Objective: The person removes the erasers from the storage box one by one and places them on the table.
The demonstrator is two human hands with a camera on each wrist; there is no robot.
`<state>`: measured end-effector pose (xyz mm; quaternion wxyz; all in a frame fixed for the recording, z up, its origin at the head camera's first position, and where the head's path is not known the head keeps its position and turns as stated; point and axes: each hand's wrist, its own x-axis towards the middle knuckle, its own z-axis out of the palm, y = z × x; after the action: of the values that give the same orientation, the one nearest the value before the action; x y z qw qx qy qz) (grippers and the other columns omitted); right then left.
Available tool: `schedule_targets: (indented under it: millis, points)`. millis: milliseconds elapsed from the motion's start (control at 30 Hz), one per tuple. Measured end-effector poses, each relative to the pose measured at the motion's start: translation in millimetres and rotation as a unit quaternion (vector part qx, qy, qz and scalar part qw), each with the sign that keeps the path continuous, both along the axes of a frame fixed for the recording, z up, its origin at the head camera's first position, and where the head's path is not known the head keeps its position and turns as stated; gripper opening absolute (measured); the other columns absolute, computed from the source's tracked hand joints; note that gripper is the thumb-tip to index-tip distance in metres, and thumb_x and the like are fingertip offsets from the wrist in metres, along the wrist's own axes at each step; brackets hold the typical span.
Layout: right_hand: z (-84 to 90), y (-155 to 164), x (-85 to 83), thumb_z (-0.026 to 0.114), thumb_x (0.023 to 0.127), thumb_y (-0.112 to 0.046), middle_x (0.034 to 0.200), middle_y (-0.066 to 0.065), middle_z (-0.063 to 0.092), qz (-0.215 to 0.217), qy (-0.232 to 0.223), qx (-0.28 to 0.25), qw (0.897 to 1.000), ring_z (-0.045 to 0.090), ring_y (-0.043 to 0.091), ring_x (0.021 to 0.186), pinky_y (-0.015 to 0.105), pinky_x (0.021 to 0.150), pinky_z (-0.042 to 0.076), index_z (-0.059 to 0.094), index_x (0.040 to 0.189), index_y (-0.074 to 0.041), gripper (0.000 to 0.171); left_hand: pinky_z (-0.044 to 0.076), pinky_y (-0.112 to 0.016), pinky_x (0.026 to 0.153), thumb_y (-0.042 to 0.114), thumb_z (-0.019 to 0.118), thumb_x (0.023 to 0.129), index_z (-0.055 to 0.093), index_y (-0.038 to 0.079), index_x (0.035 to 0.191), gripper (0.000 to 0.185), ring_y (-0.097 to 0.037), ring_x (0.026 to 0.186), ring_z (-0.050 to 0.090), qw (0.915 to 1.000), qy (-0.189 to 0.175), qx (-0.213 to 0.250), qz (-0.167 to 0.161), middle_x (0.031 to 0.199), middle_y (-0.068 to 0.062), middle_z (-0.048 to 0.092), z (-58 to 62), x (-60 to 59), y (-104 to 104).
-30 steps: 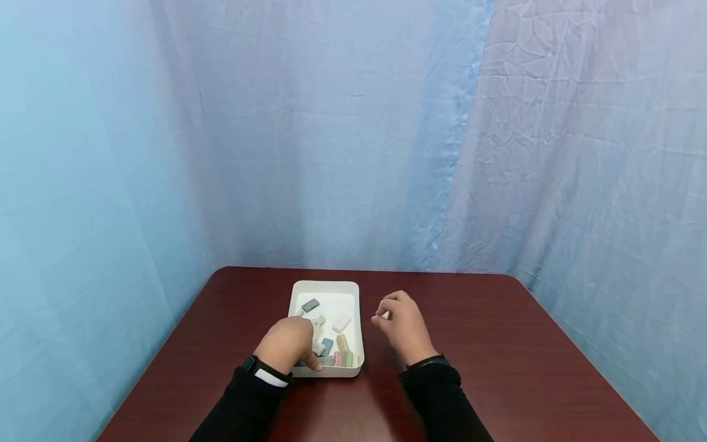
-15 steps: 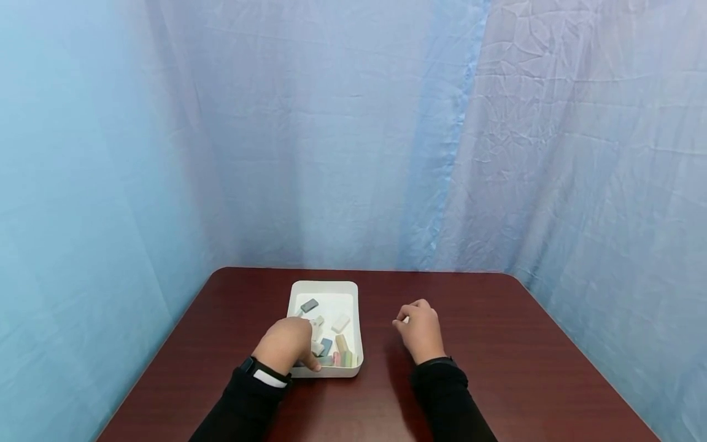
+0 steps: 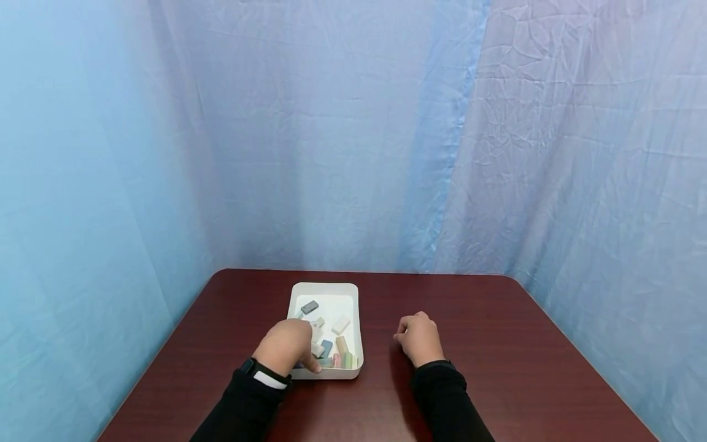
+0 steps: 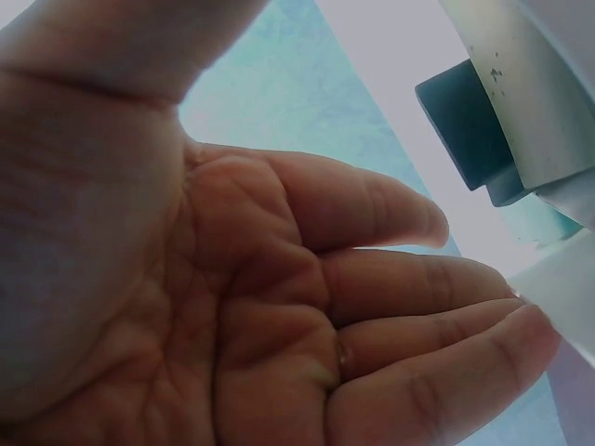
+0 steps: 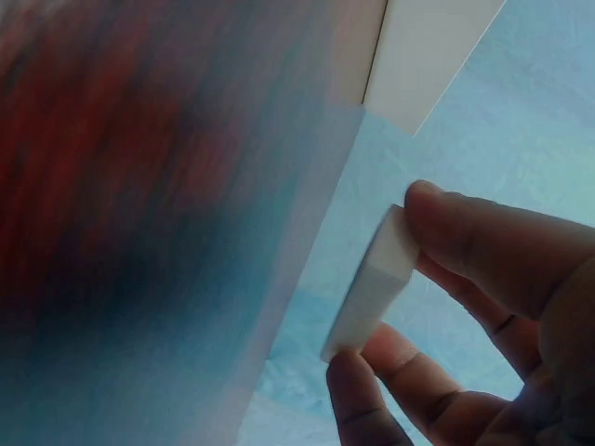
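We log the scene from frame left to frame right.

Lower left of centre, head view: the left hand sits over the near-left part of the white tray, back of hand up, thumb at the near wall. The left wrist view shows the palm exposed, fingers loosely extended w/ nothing between them; fingertips lie close to a dark teal block and a pale edge, contact not confirmed. We judge the hand is so placed because it is either steadying the tray or reaching among the pieces; we cannot tell which.

Tray contents, centre of frame: assorted small blocks in grey, white, blue, tan, green and pink, most crowded at the near end, one grey block apart toward the far end. The tray stands on the dark red bench, approx. mid-width.

Right of centre: the right hand is clear of the tray, knuckles up, fingers curled, low over the bench. The right wrist view shows a white block pinched by its ends, forefinger at the upper end, thumb at the lower. We judge an end-to-end pinch suits so thin a piece. That view is blurred; whether the block touches the bench is not determinable.

Both forearms, black sleeves, enter from the bottom edge, roughly parallel. Blue cloth backs the bench.
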<state>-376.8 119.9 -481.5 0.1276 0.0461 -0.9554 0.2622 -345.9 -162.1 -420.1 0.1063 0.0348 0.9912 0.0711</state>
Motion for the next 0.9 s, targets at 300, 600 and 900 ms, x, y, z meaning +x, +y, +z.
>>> schedule_targets:
  millis: [300, 600, 900]
  points:
    - [-2.2, 4.3, 0.2, 0.08, 0.094, -0.006, 0.097, 0.007, 0.06, -0.001, -0.043, -0.008, 0.999, 0.05, 0.022, 0.08, 0.04, 0.074, 0.046, 0.064, 0.067, -0.012, 0.031, 0.052, -0.04, 0.077, 0.042, 0.101, 0.07, 0.076, 0.008, 0.094, 0.049, -0.02, 0.076, 0.056, 1.0, -0.004, -0.001, 0.003, 0.083, -0.003, 0.064, -0.4, -0.9, 0.7]
    - [1.9, 3.1, -1.7, 0.078, 0.094, -0.004, 0.072, 0.003, 0.057, -0.011, -0.093, 0.008, 0.996, 0.053, 0.022, 0.07, 0.039, 0.073, 0.047, 0.06, 0.066, -0.012, 0.035, 0.051, -0.04, 0.076, 0.042, 0.101, 0.07, 0.076, 0.008, 0.093, 0.048, -0.02, 0.075, 0.056, 1.0, 0.005, 0.001, -0.004, 0.082, -0.002, 0.064, -1.9, -0.6, -0.2]
    - [2.1, 2.1, 0.9, 0.078, 0.094, -0.003, 0.069, 0.005, 0.055, -0.011, -0.099, 0.013, 0.995, 0.052, 0.022, 0.067, 0.038, 0.071, 0.045, 0.057, 0.066, -0.011, 0.036, 0.052, -0.04, 0.075, 0.043, 0.101, 0.069, 0.076, 0.008, 0.093, 0.049, -0.02, 0.075, 0.056, 0.9999, 0.008, 0.0, -0.006, 0.082, -0.002, 0.065, -5.2, -3.1, -2.9]
